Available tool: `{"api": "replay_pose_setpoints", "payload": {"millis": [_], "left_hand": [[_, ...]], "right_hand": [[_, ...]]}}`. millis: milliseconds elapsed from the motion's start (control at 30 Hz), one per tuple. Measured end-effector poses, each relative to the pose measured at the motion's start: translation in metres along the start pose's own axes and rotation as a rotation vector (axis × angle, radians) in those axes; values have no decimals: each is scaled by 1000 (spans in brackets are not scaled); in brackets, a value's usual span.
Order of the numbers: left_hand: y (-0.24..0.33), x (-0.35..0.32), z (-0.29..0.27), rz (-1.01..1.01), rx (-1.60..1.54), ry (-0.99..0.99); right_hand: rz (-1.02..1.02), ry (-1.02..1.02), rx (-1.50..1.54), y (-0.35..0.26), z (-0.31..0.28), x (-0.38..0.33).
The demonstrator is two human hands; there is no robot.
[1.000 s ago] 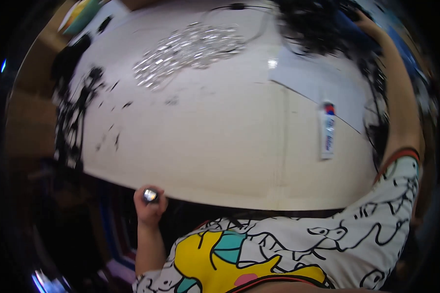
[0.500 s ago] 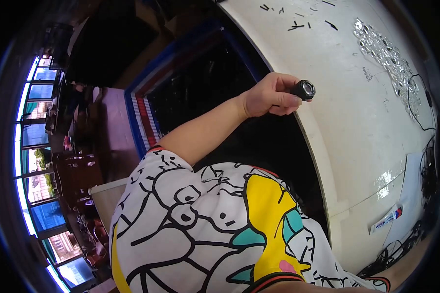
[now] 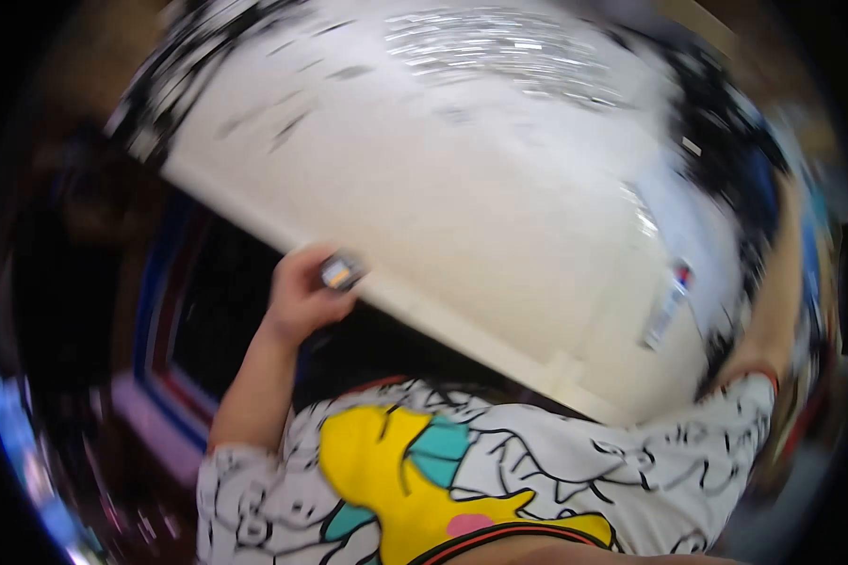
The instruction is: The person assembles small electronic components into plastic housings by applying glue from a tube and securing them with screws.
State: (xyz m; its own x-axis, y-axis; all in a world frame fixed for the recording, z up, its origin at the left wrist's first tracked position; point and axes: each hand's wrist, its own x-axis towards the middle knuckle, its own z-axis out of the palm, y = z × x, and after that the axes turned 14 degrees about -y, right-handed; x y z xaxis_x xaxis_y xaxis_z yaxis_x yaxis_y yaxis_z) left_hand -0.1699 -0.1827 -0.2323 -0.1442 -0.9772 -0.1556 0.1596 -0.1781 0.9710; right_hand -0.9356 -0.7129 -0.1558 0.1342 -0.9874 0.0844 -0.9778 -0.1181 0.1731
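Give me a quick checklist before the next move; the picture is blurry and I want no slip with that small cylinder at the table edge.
1. Left hand has the cylinder: ok, fingers closed round it, its end facing up.
2. Cylinder over the table: cannot tell, it sits right at the near edge.
3. Right hand in view: not ok, only the arm shows, reaching up the right side.
4. Tube out of the left hand's way: ok, it lies far right on the table.
5. Shiny heap and dark bits apart from the hand: ok, both at the far side.
6. Sharp view: not ok, motion blur.
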Motion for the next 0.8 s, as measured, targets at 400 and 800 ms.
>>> {"api": "replay_pose_setpoints", "payload": {"millis": [400, 800], "left_hand": [[-1, 17, -5, 128, -175, -265], [15, 28, -28, 9, -78, -718]], "right_hand": [[128, 502, 782, -322, -211, -189], [-337, -89, 497, -533, -106, -278]]}}
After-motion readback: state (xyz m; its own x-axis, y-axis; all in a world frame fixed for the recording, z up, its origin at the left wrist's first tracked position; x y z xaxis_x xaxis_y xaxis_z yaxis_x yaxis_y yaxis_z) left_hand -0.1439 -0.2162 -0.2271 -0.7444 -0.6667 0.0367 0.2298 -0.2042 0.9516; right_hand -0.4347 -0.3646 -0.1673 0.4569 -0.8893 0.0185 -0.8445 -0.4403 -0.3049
